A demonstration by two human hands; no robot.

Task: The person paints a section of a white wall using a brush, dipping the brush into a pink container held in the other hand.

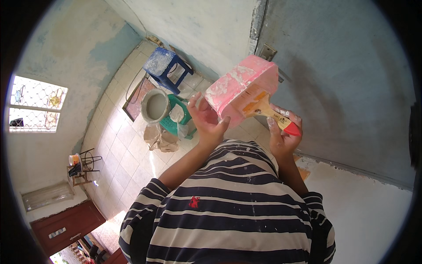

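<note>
My left hand (209,122) is closed on the lower left side of a pink plastic tub (235,79), tilted in front of me. White paint or filler is smeared over the tub's outside. In my right hand (285,134) is a wide flat paintbrush (265,108) with a pale wooden handle and a red end. Its bristles point into the tub's open mouth, and whether they touch the inside wall I cannot tell. White specks cover my right fingers. How much the tub holds is hidden.
A bucket of greyish liquid (144,108) and a white lump (177,113) are at a green stool (188,116). A crumpled brown paper bag (161,140) lies beside them on the tiles. Further off stands a spattered blue stool (162,61). A grey-blue door (338,88) is close on my right.
</note>
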